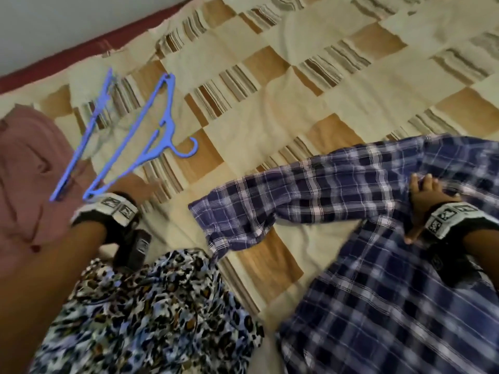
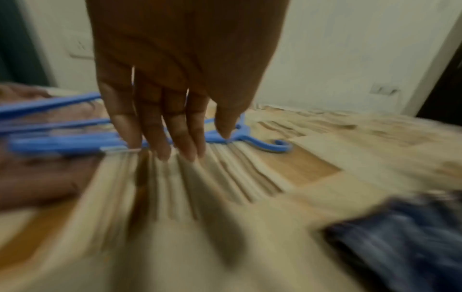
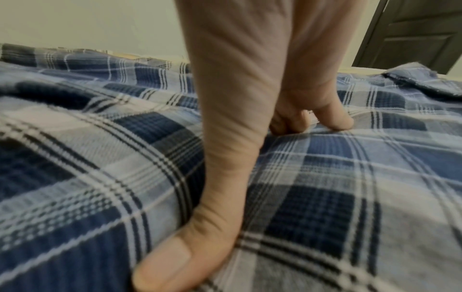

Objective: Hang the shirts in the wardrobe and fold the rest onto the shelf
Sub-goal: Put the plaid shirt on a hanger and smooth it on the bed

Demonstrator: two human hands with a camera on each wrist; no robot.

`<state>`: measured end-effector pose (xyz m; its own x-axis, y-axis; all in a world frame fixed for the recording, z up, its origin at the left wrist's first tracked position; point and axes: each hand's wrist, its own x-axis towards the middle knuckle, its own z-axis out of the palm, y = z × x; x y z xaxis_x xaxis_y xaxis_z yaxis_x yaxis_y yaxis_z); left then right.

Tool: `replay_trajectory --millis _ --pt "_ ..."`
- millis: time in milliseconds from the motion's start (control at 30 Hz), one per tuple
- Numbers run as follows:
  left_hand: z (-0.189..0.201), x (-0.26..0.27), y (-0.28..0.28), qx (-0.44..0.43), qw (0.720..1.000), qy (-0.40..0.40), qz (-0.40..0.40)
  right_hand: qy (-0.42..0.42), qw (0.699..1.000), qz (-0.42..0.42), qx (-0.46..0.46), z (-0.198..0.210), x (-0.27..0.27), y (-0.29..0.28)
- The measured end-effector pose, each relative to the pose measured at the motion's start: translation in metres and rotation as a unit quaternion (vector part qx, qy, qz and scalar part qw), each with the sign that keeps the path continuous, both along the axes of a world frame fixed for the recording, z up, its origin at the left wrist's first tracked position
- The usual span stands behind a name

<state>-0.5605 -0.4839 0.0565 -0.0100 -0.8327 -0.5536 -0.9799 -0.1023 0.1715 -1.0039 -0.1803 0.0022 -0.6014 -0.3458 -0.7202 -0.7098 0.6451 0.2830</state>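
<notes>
Plaid cotton, soft and limp, the blue shirt (image 1: 364, 238) sprawls on the patchwork bedspread (image 1: 270, 109); right hand (image 1: 426, 201) presses it, fingers bent, gripping nothing. Left hand (image 2: 175, 98), fingers straight, nears the blue hangers (image 1: 151, 130) beyond the shirt's sleeve. Best lifted at collar or shoulders.

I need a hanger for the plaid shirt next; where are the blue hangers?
The blue hangers lie on the patchwork bedspread at the head view's left, partly over the pink garment, just beyond the left hand.
</notes>
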Motion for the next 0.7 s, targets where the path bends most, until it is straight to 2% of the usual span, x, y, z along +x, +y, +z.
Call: replay_trajectory --millis 33,67,100,133,200,267,333,400,500,567,633,700 --pt "0.007 -0.018 0.034 0.074 0.996 0.047 0.007 -0.008 1.000 0.018 -0.004 -0.007 -0.002 0.003" --pt "-0.027 -0.013 0.031 0.137 0.981 0.136 0.011 -0.009 1.000 0.022 -0.017 -0.004 0.000 0.005" --pt "-0.030 -0.019 0.053 0.179 0.966 0.184 0.036 -0.008 0.999 0.012 -0.034 0.000 -0.003 0.011" --pt "-0.035 -0.025 0.064 0.181 0.959 0.215 0.039 -0.022 0.999 0.016 -0.037 0.000 -0.003 0.010" --pt "-0.048 -0.033 0.077 0.110 0.943 0.310 0.054 -0.065 0.996 0.017 -0.061 0.007 -0.008 0.017" --pt "-0.048 -0.035 0.063 0.042 0.925 0.367 0.094 -0.103 0.991 0.009 -0.088 0.016 -0.012 0.009" --pt "-0.059 -0.025 0.032 0.003 0.916 0.379 0.132 -0.108 0.985 0.007 -0.131 0.029 -0.005 0.005" --pt "-0.060 -0.024 -0.002 -0.029 0.914 0.373 0.156 -0.095 0.980 0.043 -0.172 0.038 0.013 -0.003" --pt "-0.039 -0.029 -0.021 -0.062 0.929 0.339 0.133 -0.100 0.963 0.094 -0.233 0.035 0.059 -0.029" --pt "-0.045 -0.031 -0.020 -0.013 0.935 0.326 0.141 -0.100 0.955 0.100 -0.261 0.021 0.083 -0.052" --pt "-0.051 -0.033 -0.008 0.072 0.921 0.337 0.183 -0.099 0.953 0.088 -0.271 0.007 0.099 -0.073" --pt "-0.056 -0.029 0.000 0.103 0.914 0.334 0.207 -0.092 0.953 0.090 -0.274 -0.007 0.112 -0.090"
